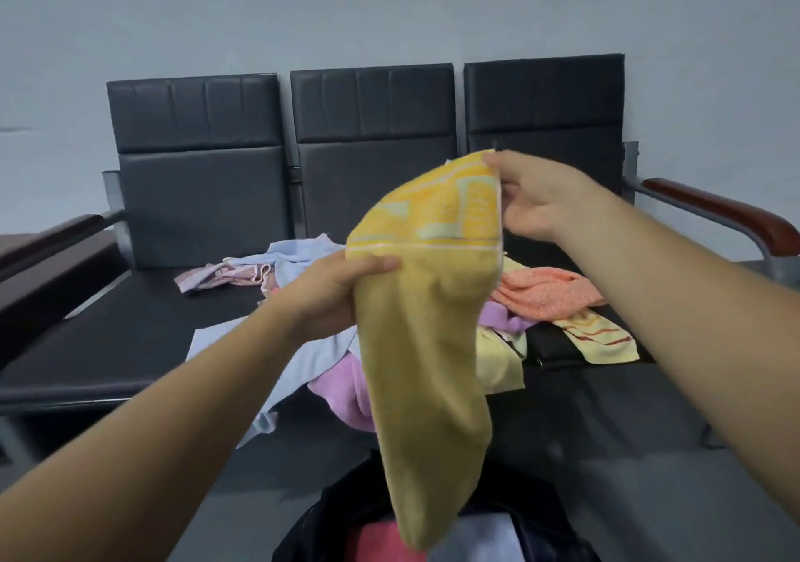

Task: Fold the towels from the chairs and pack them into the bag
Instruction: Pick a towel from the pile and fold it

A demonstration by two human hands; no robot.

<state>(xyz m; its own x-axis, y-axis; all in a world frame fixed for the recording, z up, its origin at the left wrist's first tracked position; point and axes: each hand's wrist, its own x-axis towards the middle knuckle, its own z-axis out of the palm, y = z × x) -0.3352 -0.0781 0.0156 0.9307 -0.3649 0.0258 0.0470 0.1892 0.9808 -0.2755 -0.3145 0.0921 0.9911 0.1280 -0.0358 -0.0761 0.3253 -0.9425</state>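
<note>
While the person's two hands held it up in the air, the yellow terry towel with a pale woven band (424, 323) hung in front of the row of black padded chairs (195, 197), its long axis running almost straight down from the hands toward the open black bag (329, 514) on the floor below. The right hand (537, 197) pinched the top corner of the banded end between thumb and fingers, higher and farther from the camera. The left hand (333, 297) gripped the opposite edge along the band, lower and nearer, with its thumb laid across the cloth. Between the two, the short banded edge sloped down to the left, and the rest draped loosely, partly gathered on itself, its free end dangling just over the bag's mouth (whether it touched the red cloth (381, 540) inside could not be told). By the look of it the towel was not yet folded, and the coming move turned on that hanging end: it lay below both hands, nearer the left, and would need bringing up to the band. On the seats behind lay a crumpled orange towel (545, 288), a light blue towel (303, 358), a lilac towel (342, 392) and a pale yellow striped towel (597, 340), all unfolded.
</note>
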